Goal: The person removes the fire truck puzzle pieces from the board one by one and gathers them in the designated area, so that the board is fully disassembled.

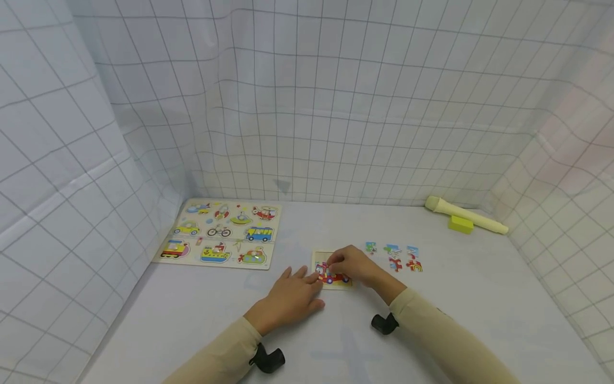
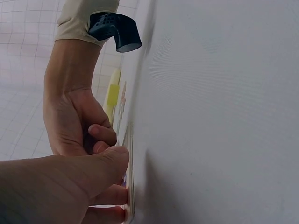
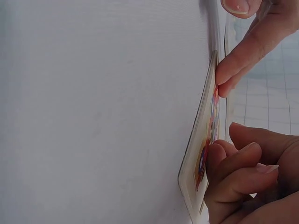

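A small wooden jigsaw board (image 1: 336, 288) with a red truck picture (image 1: 339, 278) lies on the table between the hands. The left hand (image 1: 294, 296) is spread beside it, fingertips resting on its left edge; the thumb lies nearer the body. Over the board, the right hand (image 1: 352, 265) has curled fingers, their tips pinching at a puzzle piece on the picture, mostly hidden by the hand. In the right wrist view, these curled fingers (image 3: 233, 170) sit right at the face of the board (image 3: 191, 163). Several loose jigsaw pieces (image 1: 395, 264) lie right of the right hand.
A large wooden peg puzzle (image 1: 244, 248) with vehicle shapes lies at the back left. At the back right are a pale yellow stick-shaped thing (image 1: 472, 216) and a yellow block (image 1: 460, 224). White gridded curtains (image 1: 307, 106) enclose the table at the back and sides.
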Demonstrator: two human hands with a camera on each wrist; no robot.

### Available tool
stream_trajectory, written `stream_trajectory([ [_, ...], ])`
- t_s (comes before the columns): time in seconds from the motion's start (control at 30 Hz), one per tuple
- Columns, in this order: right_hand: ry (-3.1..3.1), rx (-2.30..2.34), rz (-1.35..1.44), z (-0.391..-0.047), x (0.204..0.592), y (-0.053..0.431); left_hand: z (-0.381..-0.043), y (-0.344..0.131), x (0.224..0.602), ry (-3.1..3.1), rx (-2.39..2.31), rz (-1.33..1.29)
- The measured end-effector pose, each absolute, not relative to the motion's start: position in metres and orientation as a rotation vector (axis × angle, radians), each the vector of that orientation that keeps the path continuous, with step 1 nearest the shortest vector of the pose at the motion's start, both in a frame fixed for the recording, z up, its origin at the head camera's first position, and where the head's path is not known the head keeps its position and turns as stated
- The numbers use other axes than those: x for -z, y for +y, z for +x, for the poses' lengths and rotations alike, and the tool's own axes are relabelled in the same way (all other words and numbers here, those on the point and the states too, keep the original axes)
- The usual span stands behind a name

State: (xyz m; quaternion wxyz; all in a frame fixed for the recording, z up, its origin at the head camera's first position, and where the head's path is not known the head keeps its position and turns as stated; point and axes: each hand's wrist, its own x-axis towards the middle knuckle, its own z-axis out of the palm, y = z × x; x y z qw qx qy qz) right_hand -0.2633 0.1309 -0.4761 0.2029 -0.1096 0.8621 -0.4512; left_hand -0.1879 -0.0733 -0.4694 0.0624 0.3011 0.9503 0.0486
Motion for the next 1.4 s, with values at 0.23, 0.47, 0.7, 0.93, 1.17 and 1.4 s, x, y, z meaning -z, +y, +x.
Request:
stream_trajectory([
  [0.23, 2.412, 1.246, -0.313, -0.265, 0.477, 0.127, -0.188, -0.072, 0.470, 2.871, -0.155, 0.905],
  [0.47, 2.308, 1.376, -0.295, -0.266, 0.476, 0.127, -0.189, -0.072, 0.470, 2.871, -0.141, 0.908],
  [0.7, 2.232, 1.481, -0.263, -0.268, 0.477, 0.133, -0.190, -0.072, 0.469, 2.875, -0.127, 0.915],
  [0.93, 2.299, 1.464, -0.139, -0.273, 0.466, 0.176, -0.189, -0.072, 0.468, 2.854, -0.115, 0.915],
  [1.17, 2.352, 1.395, -0.068, -0.279, 0.455, 0.230, -0.188, -0.074, 0.469, 2.868, -0.117, 0.928],
  [1.4, 2.380, 1.357, -0.077, -0.277, 0.458, 0.252, -0.187, -0.073, 0.469, 2.859, -0.149, 0.930],
])
